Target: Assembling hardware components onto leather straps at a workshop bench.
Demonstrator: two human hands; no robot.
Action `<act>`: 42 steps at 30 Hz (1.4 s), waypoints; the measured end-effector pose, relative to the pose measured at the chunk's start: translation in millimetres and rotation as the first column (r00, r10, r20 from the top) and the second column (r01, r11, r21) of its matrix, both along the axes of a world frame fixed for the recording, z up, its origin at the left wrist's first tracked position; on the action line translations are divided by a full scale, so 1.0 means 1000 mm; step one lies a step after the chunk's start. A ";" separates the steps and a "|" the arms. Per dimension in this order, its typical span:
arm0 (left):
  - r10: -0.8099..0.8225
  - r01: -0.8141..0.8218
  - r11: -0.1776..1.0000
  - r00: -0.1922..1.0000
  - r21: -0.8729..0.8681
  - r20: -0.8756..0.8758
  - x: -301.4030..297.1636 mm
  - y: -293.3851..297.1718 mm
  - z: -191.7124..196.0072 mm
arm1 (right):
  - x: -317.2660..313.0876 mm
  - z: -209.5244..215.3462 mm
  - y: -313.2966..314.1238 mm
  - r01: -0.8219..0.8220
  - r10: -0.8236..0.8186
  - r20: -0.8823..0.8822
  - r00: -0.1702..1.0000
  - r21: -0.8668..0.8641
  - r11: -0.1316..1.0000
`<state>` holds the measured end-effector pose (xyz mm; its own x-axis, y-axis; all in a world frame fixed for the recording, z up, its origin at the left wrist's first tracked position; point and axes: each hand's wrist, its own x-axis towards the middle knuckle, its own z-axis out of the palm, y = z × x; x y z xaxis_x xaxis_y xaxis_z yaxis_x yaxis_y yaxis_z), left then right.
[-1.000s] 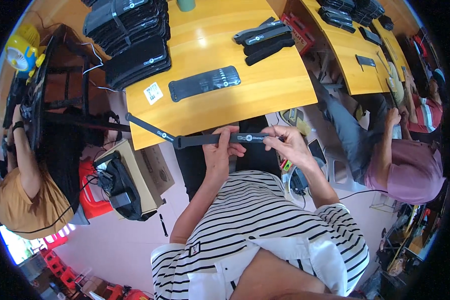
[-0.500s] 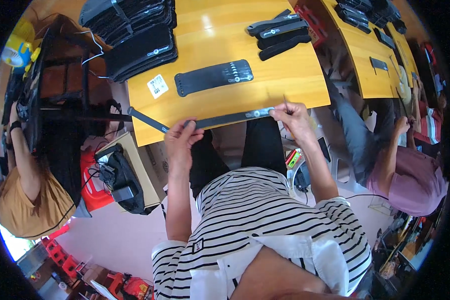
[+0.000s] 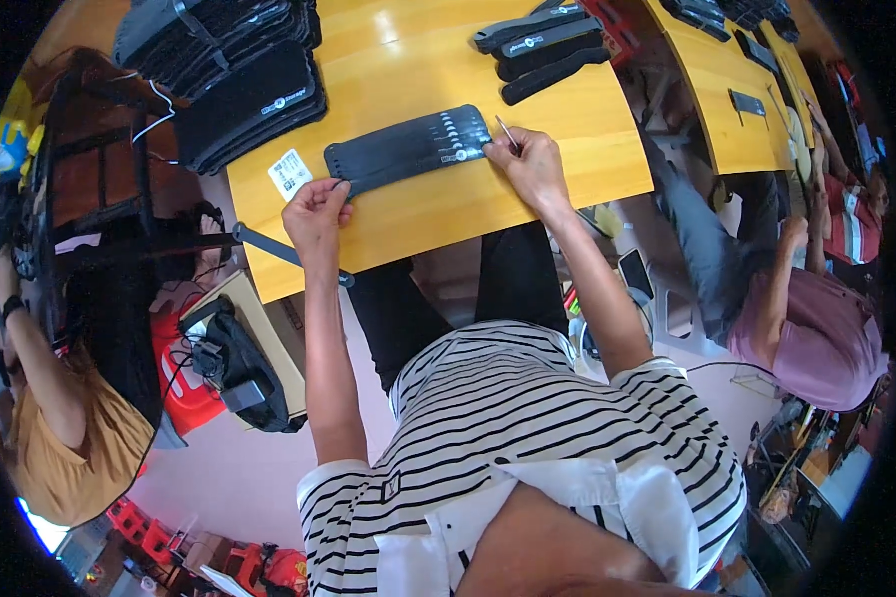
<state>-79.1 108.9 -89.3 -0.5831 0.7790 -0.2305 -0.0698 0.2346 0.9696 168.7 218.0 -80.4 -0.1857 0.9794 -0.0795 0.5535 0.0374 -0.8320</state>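
A row of flat black straps [image 3: 393, 151], overlapping side by side with pale printed marks at their right ends, lies across the table [image 3: 408, 234]. My left hand [image 3: 316, 211] is closed in a pinch at the left end of the nearest strap. At its right end, my right hand [image 3: 534, 169] pinches the same strap. A thin, pointed metal tool [image 3: 509, 131] sticks up from my right fingers; its kind is unclear. Beside my left wrist, a single loose dark strap [image 3: 269, 245] reaches over the table's near edge.
Tall stacks of black straps [image 3: 254, 109] stand at the far left. A white printed label [image 3: 290, 174] lies near my left hand. Several bundled straps [image 3: 548, 45] rest at the far right. People work on both sides; a cardboard box [image 3: 269, 328] sits below left.
Both hands have moved away from me, carrying the strap from the near table edge to the row, where it now lies along the near side.
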 end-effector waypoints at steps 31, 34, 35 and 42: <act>0.071 -0.072 0.997 0.997 0.022 0.022 -0.001 0.006 -0.012 | -0.011 0.010 0.002 0.043 -0.038 0.236 0.971 -0.016 0.999; 0.072 -0.072 0.997 0.997 0.018 0.017 -0.001 0.006 -0.009 | -0.011 0.010 0.001 0.042 -0.041 0.236 0.971 -0.001 0.999; 0.075 -0.075 0.997 0.997 0.010 0.005 -0.001 0.006 -0.008 | -0.011 0.010 0.001 0.042 -0.040 0.236 0.971 -0.002 0.999; 0.082 -0.083 0.997 0.996 -0.011 -0.035 0.001 0.006 -0.006 | -0.012 0.010 0.002 0.043 -0.037 0.256 0.966 -0.019 0.999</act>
